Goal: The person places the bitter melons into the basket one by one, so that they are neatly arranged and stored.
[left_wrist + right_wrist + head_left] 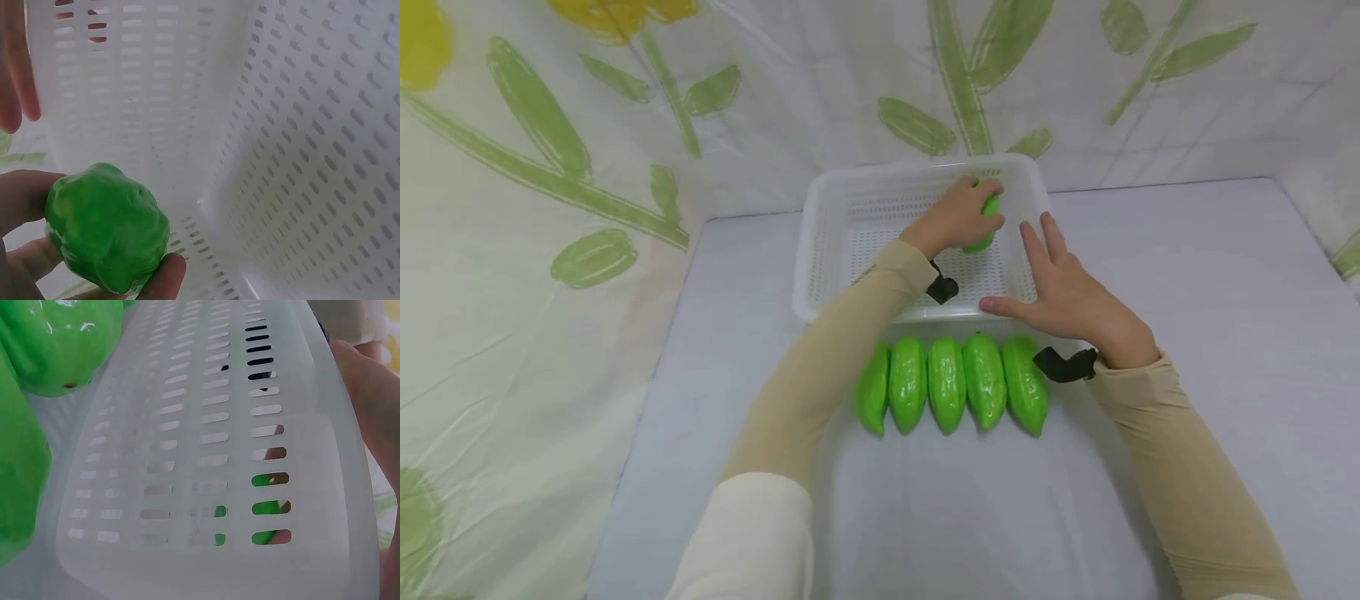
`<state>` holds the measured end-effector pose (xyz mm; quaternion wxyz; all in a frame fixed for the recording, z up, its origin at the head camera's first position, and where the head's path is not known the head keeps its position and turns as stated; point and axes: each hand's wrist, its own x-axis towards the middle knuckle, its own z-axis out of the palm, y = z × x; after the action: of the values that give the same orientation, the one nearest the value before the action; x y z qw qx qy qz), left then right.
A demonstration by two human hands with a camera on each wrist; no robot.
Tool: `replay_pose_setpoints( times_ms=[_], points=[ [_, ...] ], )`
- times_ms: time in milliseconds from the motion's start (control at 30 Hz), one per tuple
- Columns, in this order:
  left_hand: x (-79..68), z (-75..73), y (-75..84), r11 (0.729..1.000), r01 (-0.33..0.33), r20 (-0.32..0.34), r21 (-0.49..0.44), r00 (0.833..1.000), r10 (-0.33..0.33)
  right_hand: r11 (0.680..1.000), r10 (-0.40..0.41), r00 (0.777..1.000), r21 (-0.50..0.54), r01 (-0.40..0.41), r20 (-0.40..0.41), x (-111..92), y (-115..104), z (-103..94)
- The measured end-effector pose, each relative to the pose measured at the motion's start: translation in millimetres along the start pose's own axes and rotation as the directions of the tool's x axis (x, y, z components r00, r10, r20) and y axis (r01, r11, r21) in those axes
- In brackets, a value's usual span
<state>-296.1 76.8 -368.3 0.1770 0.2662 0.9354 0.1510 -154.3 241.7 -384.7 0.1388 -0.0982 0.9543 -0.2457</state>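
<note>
My left hand (957,218) reaches into the white plastic basket (815,242) and grips a glossy green ridged fruit (106,228), its fingers and thumb around the sides. The fruit is at the basket's right half, close to the right wall. My right hand (1067,296) lies spread at the near right corner of the basket. Its thumb reaches over the front rim, and its straight fingers point along the right side. Just in front of the basket, several more green fruits (947,386) lie in a row on the table, pointed tips towards me.
A pale cloth-covered table (955,517) lies under everything. Behind it and to the left hangs a white curtain (820,92) with yellow flowers and green leaves. Slots pierce the basket's walls and floor. A black strap (1067,365) sits on the right wrist.
</note>
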Motion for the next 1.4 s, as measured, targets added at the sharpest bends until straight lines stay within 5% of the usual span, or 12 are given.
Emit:
replay_pose_setpoints(
  times_ms=[600,1000,1400],
  points=[
    [17.1,22.1,6.4,0.993,-0.101,0.072,0.06,0.993,0.097,1.0,0.003,1.0,-0.005,-0.003,-0.002,-1.8,-1.3,2.0],
    [19.1,27.1,9.2,0.998,-0.02,0.144,0.066,0.99,0.01,1.0,-0.003,1.0,-0.01,0.003,-0.012,-2.3,-0.8,2.3],
    [23.3,27.5,5.0,0.998,-0.058,0.168,0.019,0.984,0.054,1.0,-0.016,1.0,-0.003,0.016,-0.017,-1.4,-0.6,1.1]
  ],
)
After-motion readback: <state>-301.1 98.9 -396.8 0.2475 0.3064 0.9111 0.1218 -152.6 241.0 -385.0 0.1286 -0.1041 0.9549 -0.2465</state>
